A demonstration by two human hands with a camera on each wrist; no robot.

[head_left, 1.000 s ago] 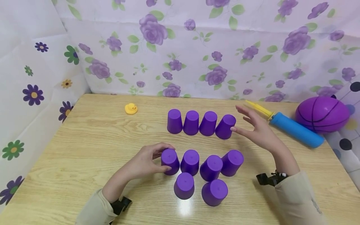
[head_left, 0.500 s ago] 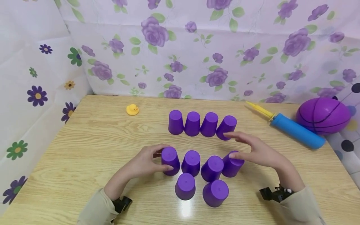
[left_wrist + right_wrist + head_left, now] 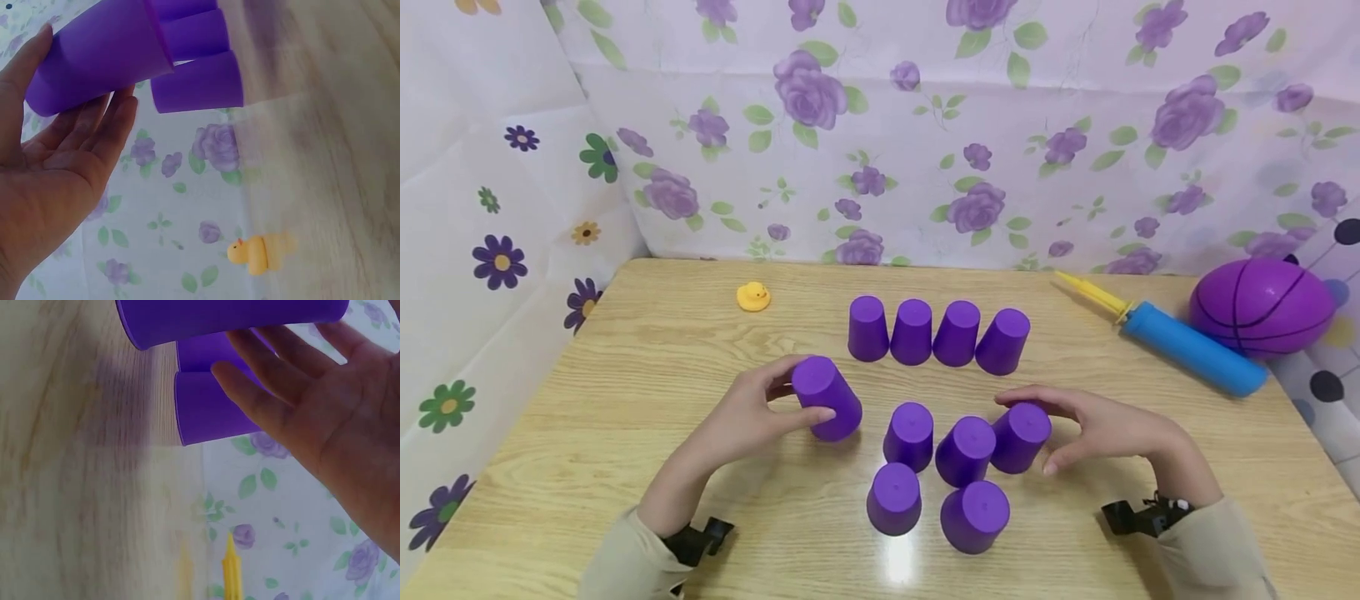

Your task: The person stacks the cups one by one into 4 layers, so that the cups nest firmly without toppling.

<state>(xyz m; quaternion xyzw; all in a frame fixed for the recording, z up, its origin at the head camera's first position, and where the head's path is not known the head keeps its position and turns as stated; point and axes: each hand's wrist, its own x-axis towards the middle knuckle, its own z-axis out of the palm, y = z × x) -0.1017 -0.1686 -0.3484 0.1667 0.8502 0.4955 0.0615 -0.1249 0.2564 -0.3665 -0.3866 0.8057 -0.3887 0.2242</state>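
Observation:
My left hand grips an upside-down purple cup, thumb in front and fingers behind; the cup leans and looks lifted off the table. In the left wrist view the same cup lies between thumb and fingers. Around the rightmost front cup my right hand is spread, fingers behind it and thumb apart on the near side. In the right wrist view its fingers are extended just beside that cup; contact cannot be told. Several more inverted cups, such as this one, stand between the hands.
Behind the hands, a row of inverted purple cups stands on the wooden table. A yellow toy duck sits at the back left. At the back right lie a blue and yellow hand pump and a purple ball.
My left hand has moved the cup up and to the left, away from the front group, tilting it. My right hand has come down from the back row to the rightmost front cup.

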